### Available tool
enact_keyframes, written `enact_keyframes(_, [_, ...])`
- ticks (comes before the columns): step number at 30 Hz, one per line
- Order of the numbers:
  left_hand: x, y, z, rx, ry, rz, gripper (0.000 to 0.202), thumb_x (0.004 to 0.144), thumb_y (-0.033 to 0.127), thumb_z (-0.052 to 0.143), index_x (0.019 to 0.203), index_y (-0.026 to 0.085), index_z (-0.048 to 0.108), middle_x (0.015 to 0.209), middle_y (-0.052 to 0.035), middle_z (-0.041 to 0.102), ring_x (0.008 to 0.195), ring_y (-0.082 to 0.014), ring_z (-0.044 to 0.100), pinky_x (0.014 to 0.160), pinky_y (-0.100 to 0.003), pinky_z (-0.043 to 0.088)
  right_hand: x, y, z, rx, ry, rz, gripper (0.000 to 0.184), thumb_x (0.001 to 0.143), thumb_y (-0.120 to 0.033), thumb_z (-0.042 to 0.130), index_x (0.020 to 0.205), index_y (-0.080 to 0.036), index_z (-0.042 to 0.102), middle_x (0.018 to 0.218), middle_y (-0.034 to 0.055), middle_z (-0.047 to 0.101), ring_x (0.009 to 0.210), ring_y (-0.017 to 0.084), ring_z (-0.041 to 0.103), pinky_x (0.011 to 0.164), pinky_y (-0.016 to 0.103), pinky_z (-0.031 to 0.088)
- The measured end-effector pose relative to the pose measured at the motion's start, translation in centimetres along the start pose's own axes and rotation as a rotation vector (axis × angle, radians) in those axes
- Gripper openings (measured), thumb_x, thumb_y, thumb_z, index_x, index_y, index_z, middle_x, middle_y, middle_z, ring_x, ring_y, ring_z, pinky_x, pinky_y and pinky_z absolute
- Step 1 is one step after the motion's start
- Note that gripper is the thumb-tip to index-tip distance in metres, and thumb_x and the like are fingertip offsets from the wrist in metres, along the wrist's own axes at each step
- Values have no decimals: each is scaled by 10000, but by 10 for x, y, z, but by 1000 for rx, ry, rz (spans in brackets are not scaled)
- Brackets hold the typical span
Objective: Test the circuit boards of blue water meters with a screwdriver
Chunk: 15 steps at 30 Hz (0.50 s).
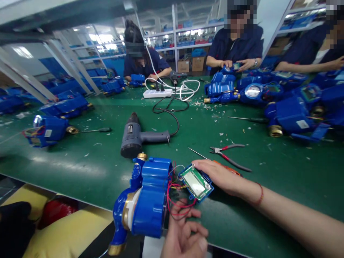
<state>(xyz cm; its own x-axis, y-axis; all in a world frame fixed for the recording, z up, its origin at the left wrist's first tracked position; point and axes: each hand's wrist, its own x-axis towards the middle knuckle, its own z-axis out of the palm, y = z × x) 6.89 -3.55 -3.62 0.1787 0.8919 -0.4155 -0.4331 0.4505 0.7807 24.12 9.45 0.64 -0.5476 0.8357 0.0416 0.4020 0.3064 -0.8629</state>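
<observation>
A blue water meter [146, 200] with a brass fitting lies at the table's near edge, its housing open and red wires [176, 200] spilling out. My left hand [185, 234] is below it, fingers curled near the wires; what they grip is unclear. My right hand [221, 175] rests beside a green circuit board with a display [195, 183], fingers closed on its edge, over an orange-handled tool. The board hangs on the wires next to the meter.
A grey heat gun [134, 138] lies behind the meter, red-handled pliers [228, 152] to the right. Several blue meters [290, 114] crowd the right and left sides. A white power strip [158, 93] sits mid-table. Three other people work across the green table [80, 168].
</observation>
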Motion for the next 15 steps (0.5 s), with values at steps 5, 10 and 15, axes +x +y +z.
enact_keyframes(5, [15, 15, 34, 8, 140, 146, 1224, 509, 110, 808, 1448, 412, 84, 1526, -64, 363, 1282, -269, 516, 1037, -358, 465, -2, -2, 3, -33, -99, -90, 388, 992, -397, 267, 910, -186, 582, 1029, 61, 651, 1012, 165, 600, 959, 294, 469])
enact_keyframes(10, [27, 28, 37, 108, 86, 154, 920, 617, 171, 786, 1374, 352, 296, 1470, -49, 464, 1327, -250, 495, 1060, -328, 457, -19, -11, -1, -187, 22, -42, 386, 1043, -402, 252, 1099, -183, 565, 1133, 66, 603, 1086, 161, 545, 987, 311, 443])
enact_keyframes(15, [30, 30, 23, 179, 64, 87, 905, 556, 150, 832, 1300, 374, 368, 1541, -18, 350, 1271, -254, 539, 988, -298, 504, -56, 12, -26, -530, 277, 150, 414, 950, -511, 486, 1152, -155, 550, 1151, 161, 547, 1048, 344, 465, 922, 584, 382])
